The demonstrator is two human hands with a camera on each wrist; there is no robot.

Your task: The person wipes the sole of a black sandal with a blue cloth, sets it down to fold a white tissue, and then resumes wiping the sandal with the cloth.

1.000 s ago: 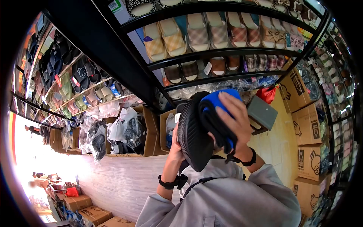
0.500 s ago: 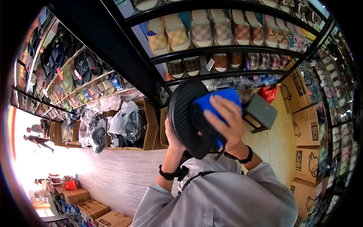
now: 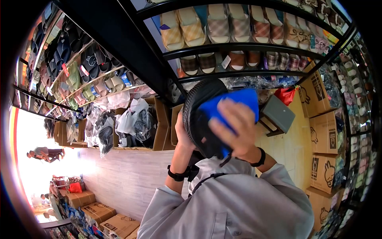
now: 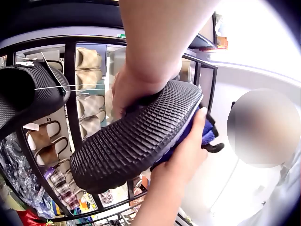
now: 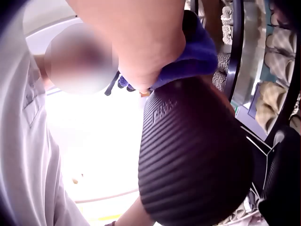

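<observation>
A black slipper (image 3: 195, 115) with a ribbed sole is gripped at its side by my left hand (image 3: 184, 133). Over its other side, my right hand (image 3: 238, 129) holds a blue cloth (image 3: 247, 102) against it, the fingers blurred. The left wrist view has the textured sole (image 4: 141, 134) side-on, the left hand (image 4: 136, 89) behind it and the right thumb near its edge. A second black slipper (image 4: 33, 94) hangs there, with thin white strings running toward the held one. In the right wrist view the cloth (image 5: 195, 54) lies at one end of the sole (image 5: 193, 155).
A black-framed rack of slippers (image 3: 238, 30) stands ahead, more slippers on the left wall (image 3: 93, 59). Open cartons with bagged shoes (image 3: 137, 123) are below. A grey stool (image 3: 278, 113) and stacked cartons (image 3: 324, 131) stand to the right. Two people are by the bright doorway.
The slipper and both hands have shifted up in the head view. The cloth, folded in a bundle earlier, now shows a wider blue face, and the right hand has moved slightly left across it.
</observation>
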